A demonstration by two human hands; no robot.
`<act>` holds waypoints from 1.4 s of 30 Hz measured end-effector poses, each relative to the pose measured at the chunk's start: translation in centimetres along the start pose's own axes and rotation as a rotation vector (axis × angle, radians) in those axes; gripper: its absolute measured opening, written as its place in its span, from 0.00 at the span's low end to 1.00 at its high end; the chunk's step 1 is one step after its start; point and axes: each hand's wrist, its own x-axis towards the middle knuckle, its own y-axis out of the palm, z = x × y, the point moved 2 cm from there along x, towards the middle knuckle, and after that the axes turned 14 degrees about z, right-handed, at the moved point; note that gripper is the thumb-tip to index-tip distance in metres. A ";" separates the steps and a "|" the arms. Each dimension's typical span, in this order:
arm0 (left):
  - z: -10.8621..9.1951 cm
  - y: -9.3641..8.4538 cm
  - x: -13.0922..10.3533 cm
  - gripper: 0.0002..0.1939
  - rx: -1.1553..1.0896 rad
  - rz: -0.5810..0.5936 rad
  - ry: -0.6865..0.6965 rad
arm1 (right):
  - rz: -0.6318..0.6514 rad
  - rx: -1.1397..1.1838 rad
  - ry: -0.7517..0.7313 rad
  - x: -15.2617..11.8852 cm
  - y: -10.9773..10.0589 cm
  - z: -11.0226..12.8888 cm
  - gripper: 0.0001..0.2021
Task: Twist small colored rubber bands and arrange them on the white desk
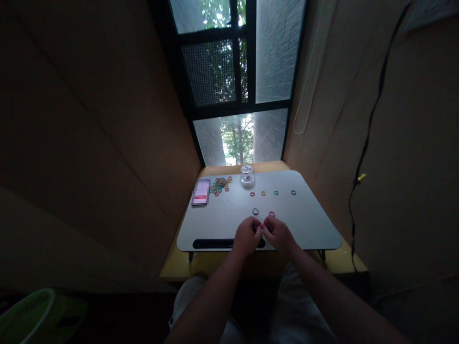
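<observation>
My left hand (248, 235) and my right hand (279, 233) meet over the near part of the white table, fingers closed in a pinch. Between their fingertips a small red ring (262, 225) shows only in part. Just beyond my right hand lies a pink-red ring (271, 213); a pale purple ring (256, 211) is beyond my left. Farther back, several small coloured rings sit spaced in a row: a red ring (252, 194), a yellow ring (263, 193), a green ring (276, 193) and a dark teal ring (293, 192).
A pile of mixed coloured rings (220, 185) lies at the table's back left, beside a phone (201, 192). A clear plastic container (247, 179) stands at the back. Along the near edge of the folding table (311, 224) runs a black slot (211, 243), partly behind my left hand.
</observation>
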 end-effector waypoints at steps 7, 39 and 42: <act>-0.2 -0.1 -0.1 0.04 0.016 0.009 -0.006 | 0.002 -0.015 0.003 -0.1 -0.1 0.1 0.05; -0.4 0.0 0.1 0.04 0.059 0.029 -0.032 | 0.000 -0.006 0.019 0.0 -0.1 0.0 0.04; -0.3 0.0 0.1 0.04 0.057 0.023 -0.027 | 0.001 -0.007 0.013 0.0 -0.1 0.0 0.05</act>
